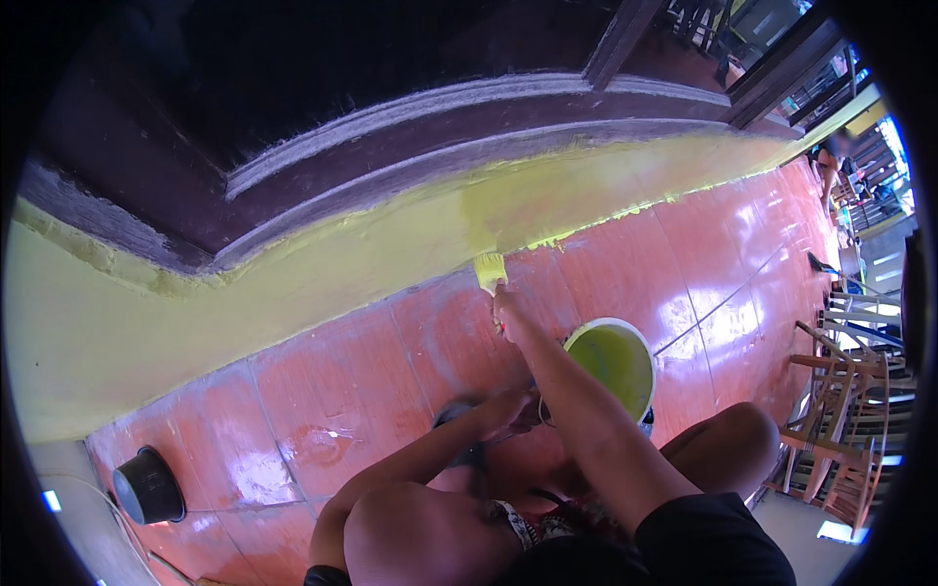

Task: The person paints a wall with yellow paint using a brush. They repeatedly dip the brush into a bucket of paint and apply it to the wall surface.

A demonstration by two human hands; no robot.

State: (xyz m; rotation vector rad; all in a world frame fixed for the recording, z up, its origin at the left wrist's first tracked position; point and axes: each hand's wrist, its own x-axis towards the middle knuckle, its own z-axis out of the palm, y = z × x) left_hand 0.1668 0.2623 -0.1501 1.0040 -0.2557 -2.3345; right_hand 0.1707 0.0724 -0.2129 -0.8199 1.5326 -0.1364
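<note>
My right hand is closed around the handle of a paintbrush. Yellow-green paint coats the brush's bristles, which are at the foot of the yellow-green wall, where it meets the red tiled floor. Below and right of that hand stands a white-rimmed bucket with yellow-green paint inside, partly behind my right forearm. My left hand is low beside the bucket, near its wire handle; its fingers are partly hidden, and whether they hold the handle cannot be told.
A black bucket lies tipped at the lower left. Dark wooden window framing runs above the painted wall strip. Wooden chairs are stacked at the right. Another person is low down at the far upper right. My bent knees flank the bucket area.
</note>
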